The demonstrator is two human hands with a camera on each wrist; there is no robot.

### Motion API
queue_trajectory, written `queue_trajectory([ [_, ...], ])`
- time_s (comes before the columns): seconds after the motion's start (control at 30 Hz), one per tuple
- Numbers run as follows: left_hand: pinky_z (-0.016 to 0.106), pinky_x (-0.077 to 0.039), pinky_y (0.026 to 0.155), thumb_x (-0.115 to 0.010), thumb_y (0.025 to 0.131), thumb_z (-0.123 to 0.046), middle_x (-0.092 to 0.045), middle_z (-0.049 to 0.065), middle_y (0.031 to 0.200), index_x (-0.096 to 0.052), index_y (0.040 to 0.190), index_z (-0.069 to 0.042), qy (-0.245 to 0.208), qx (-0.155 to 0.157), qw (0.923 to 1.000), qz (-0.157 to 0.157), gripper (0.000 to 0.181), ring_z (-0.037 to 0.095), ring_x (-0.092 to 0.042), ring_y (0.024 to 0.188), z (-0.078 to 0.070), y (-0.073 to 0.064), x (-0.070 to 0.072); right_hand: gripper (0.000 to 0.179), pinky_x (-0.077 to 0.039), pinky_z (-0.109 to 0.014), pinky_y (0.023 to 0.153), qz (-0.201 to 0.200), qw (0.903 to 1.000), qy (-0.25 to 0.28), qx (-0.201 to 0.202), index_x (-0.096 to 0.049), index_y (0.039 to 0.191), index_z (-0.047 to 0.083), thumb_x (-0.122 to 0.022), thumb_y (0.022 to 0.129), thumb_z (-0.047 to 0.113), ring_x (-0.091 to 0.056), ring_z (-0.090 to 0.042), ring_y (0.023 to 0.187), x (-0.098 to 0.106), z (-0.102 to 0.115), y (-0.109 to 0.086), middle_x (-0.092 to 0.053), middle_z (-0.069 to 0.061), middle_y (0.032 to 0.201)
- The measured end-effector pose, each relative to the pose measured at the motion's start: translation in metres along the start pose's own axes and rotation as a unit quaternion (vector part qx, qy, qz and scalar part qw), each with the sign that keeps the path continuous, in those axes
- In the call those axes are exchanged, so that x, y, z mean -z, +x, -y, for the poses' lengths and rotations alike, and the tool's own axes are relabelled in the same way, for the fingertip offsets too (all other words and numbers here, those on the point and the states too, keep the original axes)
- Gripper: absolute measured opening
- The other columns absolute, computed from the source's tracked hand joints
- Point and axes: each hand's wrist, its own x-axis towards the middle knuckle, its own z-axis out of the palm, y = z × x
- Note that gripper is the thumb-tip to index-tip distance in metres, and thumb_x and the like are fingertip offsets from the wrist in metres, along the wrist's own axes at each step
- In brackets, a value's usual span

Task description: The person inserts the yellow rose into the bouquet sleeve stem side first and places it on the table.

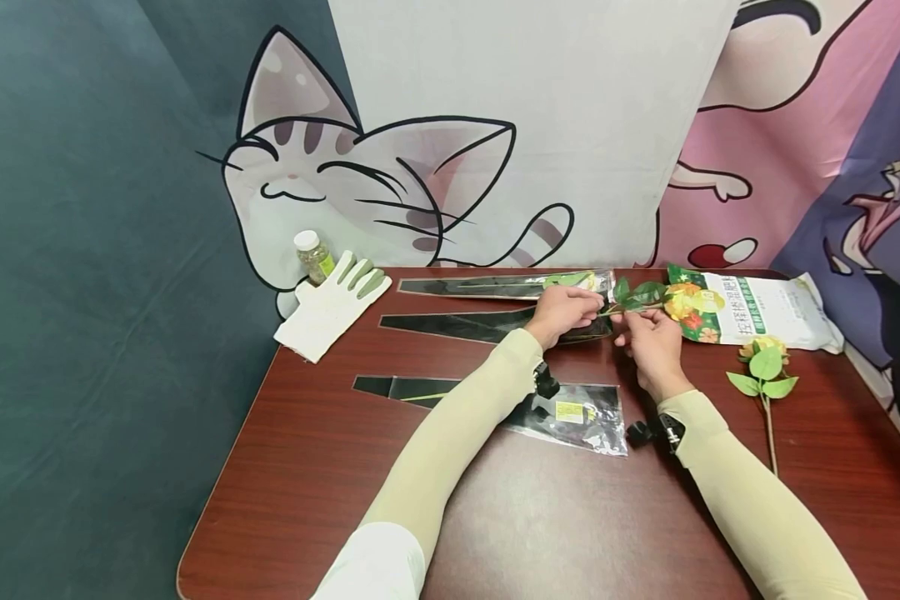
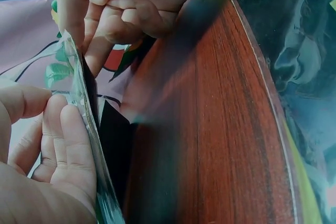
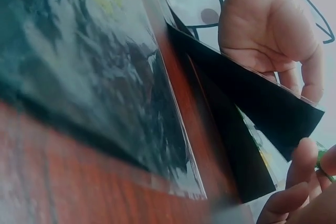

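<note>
beige slvs (image 1: 450, 429) | wht L upper slv (image 1: 378, 557) | blk wrist cams (image 1: 546, 381), prob.

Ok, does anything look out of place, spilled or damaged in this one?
Nothing looks spilled or clearly damaged, including the yellow flower at the right hand. Slightly askew: the white glove lies aslant at the far left corner of the table, its cuff seemingly poking past the edge.

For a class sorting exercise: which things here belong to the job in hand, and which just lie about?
Seemingly in the job: yellow flower in the right hand; plastic sleeve in the left hand; rear sleeve; front sleeve; loose yellow flower.

Probably lying about: white glove; lidded jar; fertilizer bag.
</note>
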Motion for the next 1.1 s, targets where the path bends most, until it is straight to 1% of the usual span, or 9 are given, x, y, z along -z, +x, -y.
queue_trajectory([
  [0.23, 0.022, -0.066, 0.068, -0.079, 0.094, -0.010, -0.080, -0.003, 0.085, -0.086, 0.098, -0.011, -0.004, -0.006, 1.0000, -0.001, 0.008, 0.006, -0.074, 0.072, 0.000, 0.001, -0.002, 0.013, -0.046, -0.018, 0.040, -0.016, 0.9997, 0.003, -0.016, -0.056, 0.099, 0.011, -0.065, 0.104, 0.019, -0.053, -0.003, 0.045, -0.007, -0.002, 0.000, -0.069, 0.014, 0.068],
  [0.3, 0.021, -0.065, 0.067, -0.078, 0.094, -0.010, -0.080, -0.003, 0.084, -0.086, 0.098, -0.011, -0.005, -0.006, 1.0000, -0.001, 0.009, 0.006, -0.074, 0.072, 0.000, 0.001, -0.002, 0.014, -0.046, -0.017, 0.039, -0.021, 0.9996, 0.000, -0.016, -0.056, 0.096, 0.011, -0.066, 0.103, 0.019, -0.052, -0.003, 0.044, -0.009, -0.004, -0.001, -0.064, 0.013, 0.064],
  [0.4, 0.021, -0.065, 0.067, -0.078, 0.095, -0.009, -0.080, -0.003, 0.084, -0.086, 0.098, -0.011, -0.007, -0.004, 1.0000, -0.002, 0.009, 0.006, -0.074, 0.071, -0.001, 0.001, -0.003, 0.014, -0.045, -0.017, 0.039, -0.020, 0.9997, -0.002, -0.017, -0.056, 0.096, 0.012, -0.066, 0.103, 0.019, -0.050, -0.002, 0.042, -0.013, -0.006, -0.001, -0.058, 0.014, 0.061],
  [0.53, 0.020, -0.065, 0.067, -0.078, 0.095, -0.009, -0.080, -0.003, 0.084, -0.085, 0.099, -0.010, -0.009, -0.002, 0.9999, -0.005, 0.009, 0.005, -0.073, 0.071, -0.001, 0.000, -0.004, 0.013, -0.045, -0.017, 0.039, -0.009, 0.9998, -0.001, -0.019, -0.056, 0.099, 0.013, -0.065, 0.104, 0.020, -0.049, -0.002, 0.043, -0.017, -0.009, -0.001, -0.059, 0.015, 0.062],
  [0.73, 0.020, -0.065, 0.067, -0.079, 0.094, -0.008, -0.080, -0.002, 0.084, -0.085, 0.101, -0.009, -0.009, -0.003, 0.9999, -0.008, 0.009, 0.005, -0.073, 0.071, -0.001, 0.001, -0.004, 0.013, -0.042, -0.017, 0.040, 0.007, 0.9995, 0.004, -0.031, -0.058, 0.101, 0.011, -0.066, 0.104, 0.022, -0.047, -0.002, 0.045, -0.019, -0.008, -0.004, -0.059, 0.015, 0.062],
  [0.9, 0.020, -0.065, 0.066, -0.079, 0.093, -0.008, -0.080, -0.002, 0.085, -0.085, 0.101, -0.008, -0.013, -0.004, 0.9999, -0.009, 0.009, 0.004, -0.071, 0.068, -0.002, 0.001, -0.005, 0.012, -0.043, -0.018, 0.041, 0.003, 0.9995, 0.001, -0.031, -0.061, 0.099, 0.013, -0.067, 0.103, 0.022, -0.049, -0.003, 0.045, -0.019, -0.007, -0.004, -0.057, 0.014, 0.060],
  [0.97, 0.020, -0.065, 0.066, -0.079, 0.093, -0.007, -0.080, -0.002, 0.085, -0.085, 0.101, -0.007, -0.017, -0.004, 0.9998, -0.007, 0.010, 0.004, -0.071, 0.068, -0.002, 0.002, -0.004, 0.013, -0.044, -0.018, 0.041, 0.000, 0.9995, 0.006, -0.032, -0.062, 0.096, 0.013, -0.068, 0.103, 0.022, -0.050, -0.004, 0.046, -0.018, -0.007, -0.004, -0.055, 0.012, 0.060],
  [1.1, 0.021, -0.065, 0.068, -0.079, 0.094, -0.007, -0.080, -0.001, 0.086, -0.084, 0.104, -0.007, -0.028, -0.002, 0.9996, 0.000, 0.012, 0.005, -0.072, 0.070, -0.002, 0.001, -0.001, 0.015, -0.046, -0.018, 0.044, 0.010, 0.9985, 0.041, -0.036, -0.066, 0.093, 0.014, -0.067, 0.105, 0.024, -0.055, -0.005, 0.052, -0.017, -0.007, -0.004, -0.057, 0.010, 0.061],
])
